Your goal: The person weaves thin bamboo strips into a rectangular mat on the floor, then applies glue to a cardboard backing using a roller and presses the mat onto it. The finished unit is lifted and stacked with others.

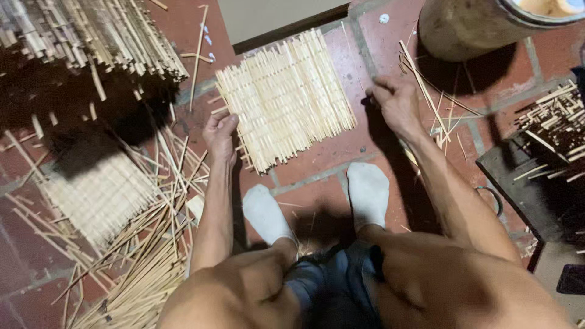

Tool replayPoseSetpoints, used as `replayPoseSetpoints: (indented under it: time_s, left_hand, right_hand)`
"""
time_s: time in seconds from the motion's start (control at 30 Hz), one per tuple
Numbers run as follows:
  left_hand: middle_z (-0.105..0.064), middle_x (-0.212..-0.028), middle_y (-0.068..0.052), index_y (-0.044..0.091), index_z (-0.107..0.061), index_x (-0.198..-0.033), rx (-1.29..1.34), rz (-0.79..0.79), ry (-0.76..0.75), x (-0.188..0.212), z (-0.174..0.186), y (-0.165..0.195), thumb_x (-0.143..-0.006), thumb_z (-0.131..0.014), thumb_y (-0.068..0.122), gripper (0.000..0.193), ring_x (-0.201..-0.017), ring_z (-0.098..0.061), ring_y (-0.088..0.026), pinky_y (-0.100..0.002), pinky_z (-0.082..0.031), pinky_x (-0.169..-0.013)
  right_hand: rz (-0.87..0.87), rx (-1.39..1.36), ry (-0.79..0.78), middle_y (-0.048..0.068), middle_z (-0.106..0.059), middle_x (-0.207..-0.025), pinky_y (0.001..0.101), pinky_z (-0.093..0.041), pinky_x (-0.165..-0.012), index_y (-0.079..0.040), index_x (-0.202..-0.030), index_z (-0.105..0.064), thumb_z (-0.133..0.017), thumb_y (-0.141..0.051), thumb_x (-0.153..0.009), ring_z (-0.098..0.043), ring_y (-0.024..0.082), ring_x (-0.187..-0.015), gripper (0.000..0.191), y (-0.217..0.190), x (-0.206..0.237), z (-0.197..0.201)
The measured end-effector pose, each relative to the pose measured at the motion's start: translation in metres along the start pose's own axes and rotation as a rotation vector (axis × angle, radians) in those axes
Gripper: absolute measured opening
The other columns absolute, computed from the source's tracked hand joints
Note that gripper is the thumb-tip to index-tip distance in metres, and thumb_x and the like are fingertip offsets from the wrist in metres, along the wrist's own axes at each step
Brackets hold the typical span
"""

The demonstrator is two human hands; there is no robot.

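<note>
A pale woven bamboo mat point(286, 97) lies flat on the red tile floor in front of my feet. My left hand point(219, 134) rests at the mat's left edge, fingers curled against the protruding strip ends. My right hand point(395, 100) is on the floor just right of the mat, fingers closed around thin bamboo strips point(426, 97) that stretch to the upper right. My two feet in white socks point(268, 213) sit below the mat, and my bare knees fill the bottom of the view.
A stack of finished mats point(91, 36) sits at the upper left, another mat point(100, 198) and loose bamboo strips point(140, 262) at the left. A round clay-coloured pot point(469, 27) stands upper right. A dark tray with sticks point(548, 134) lies at the right.
</note>
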State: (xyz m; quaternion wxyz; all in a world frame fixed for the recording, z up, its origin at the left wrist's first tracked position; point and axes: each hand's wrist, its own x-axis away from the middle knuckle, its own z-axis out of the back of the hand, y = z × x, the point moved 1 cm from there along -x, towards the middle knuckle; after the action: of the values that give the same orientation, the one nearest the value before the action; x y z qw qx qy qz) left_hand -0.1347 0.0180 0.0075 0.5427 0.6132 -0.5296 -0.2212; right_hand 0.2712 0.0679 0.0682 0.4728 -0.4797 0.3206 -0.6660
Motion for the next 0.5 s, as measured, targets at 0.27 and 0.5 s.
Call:
replayPoseSetpoints:
  time_s: [0.27,0.5]
  left_hand:
    - [-0.075,-0.093,-0.008,-0.004,-0.070,-0.112,-0.481,-0.036,0.219,-0.005,-0.010,-0.028,-0.086,-0.075,0.003,0.027,-0.080,-0.069,-0.012,-0.026,-0.057,-0.071]
    - [-0.075,-0.095,-0.008,-0.003,-0.073,-0.113,-0.580,-0.122,0.198,0.002,-0.013,-0.024,-0.088,-0.075,0.008,0.028,-0.083,-0.070,-0.014,-0.029,-0.057,-0.075]
  right_hand:
    - [0.060,0.139,-0.058,0.021,-0.075,-0.109,0.0338,-0.056,-0.086,0.009,-0.119,-0.071,-0.066,-0.011,-0.095,-0.072,0.026,-0.098,0.031,0.037,-0.030,-0.044]
    - [0.198,0.267,-0.071,0.022,-0.073,-0.119,0.0377,-0.054,-0.095,0.007,-0.123,-0.070,-0.071,-0.014,-0.091,-0.072,0.029,-0.108,0.038,0.031,-0.028,-0.040]
